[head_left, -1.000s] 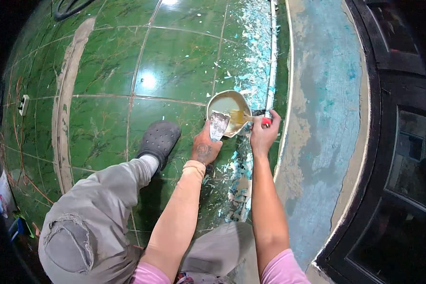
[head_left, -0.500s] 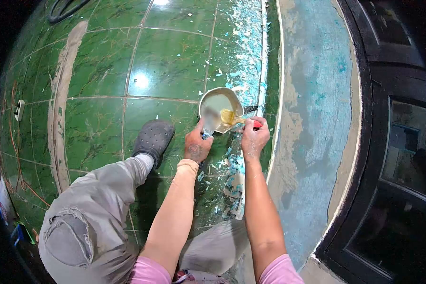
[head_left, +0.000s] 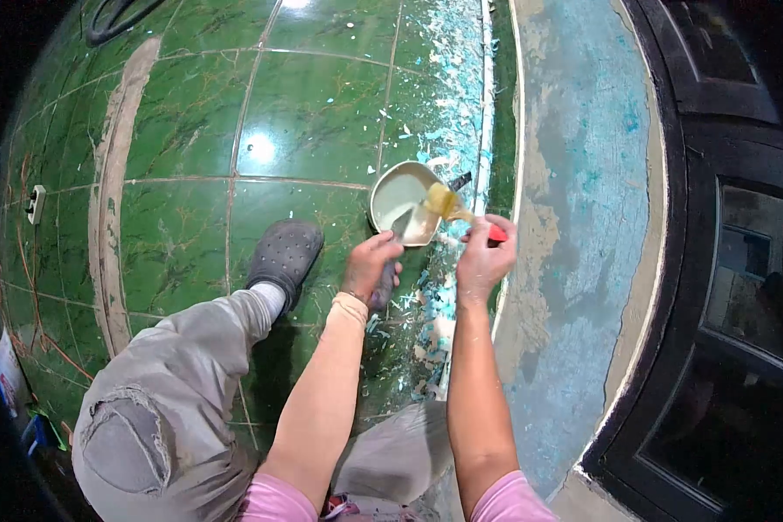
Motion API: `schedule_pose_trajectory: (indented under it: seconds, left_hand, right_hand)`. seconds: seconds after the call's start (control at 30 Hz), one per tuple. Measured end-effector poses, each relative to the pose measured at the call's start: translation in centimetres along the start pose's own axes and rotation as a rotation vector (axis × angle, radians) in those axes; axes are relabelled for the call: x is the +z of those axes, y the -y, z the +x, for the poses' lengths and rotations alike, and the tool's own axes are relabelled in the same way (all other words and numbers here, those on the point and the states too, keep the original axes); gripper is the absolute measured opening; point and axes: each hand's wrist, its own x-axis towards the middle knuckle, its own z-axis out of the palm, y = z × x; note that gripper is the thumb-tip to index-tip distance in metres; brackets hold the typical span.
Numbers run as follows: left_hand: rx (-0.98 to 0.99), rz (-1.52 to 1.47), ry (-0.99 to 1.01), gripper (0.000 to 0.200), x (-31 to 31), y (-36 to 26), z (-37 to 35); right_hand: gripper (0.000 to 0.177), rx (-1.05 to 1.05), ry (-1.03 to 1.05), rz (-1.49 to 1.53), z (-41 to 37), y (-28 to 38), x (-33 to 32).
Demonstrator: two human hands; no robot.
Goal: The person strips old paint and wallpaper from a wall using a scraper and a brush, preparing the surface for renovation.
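Observation:
My left hand (head_left: 374,265) is closed round the grey handle of a putty knife (head_left: 402,223), whose blade overlaps the near side of a whitish pot (head_left: 379,198). Pale liquid shows inside the pot, which stands on the green floor. A red-handled paintbrush (head_left: 441,201) is pinched in my right hand (head_left: 485,261). Its yellowish bristles are over the pot's right rim, slightly blurred. Just beyond the bristles, a short dark handle (head_left: 461,181) sticks out at the pot's right side.
Blue and white paint flakes (head_left: 448,113) litter the green tiles (head_left: 313,113) along the wall. The wall's patchy blue band (head_left: 583,174) runs beside a black door (head_left: 713,348). My left foot wears a grey clog (head_left: 285,259). A white socket (head_left: 35,204) lies at far left.
The paintbrush and my right hand have moved right, from inside the pot to its rim. The putty knife has tilted, showing its blade more clearly, and my left hand has shifted slightly right.

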Motion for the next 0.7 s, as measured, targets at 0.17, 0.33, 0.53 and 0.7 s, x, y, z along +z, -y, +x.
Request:
schedule_pose_trajectory:
  seconds: [0.17,0.33,0.53,0.7]
  left_hand:
    - [-0.113,-0.463,0.219,0.032,-1.5,0.5,1.6]
    - [-0.078,-0.290,0.244,0.035,-1.5,0.0,1.1]
    - [-0.133,-0.231,0.217,0.036,-2.2,0.1,0.9]
    - [-0.131,-0.198,0.224,0.035,-2.1,0.7,1.3]
  right_hand:
    - [0.010,0.153,-0.005,0.466,1.0,-0.1,-1.0]
    - [0.009,0.285,0.132,0.282,0.3,-4.0,0.9]
    - [0.008,0.122,0.045,-0.001,1.9,-6.2,-0.2]
    - [0.008,0.167,0.051,0.181,0.5,-4.5,2.2]
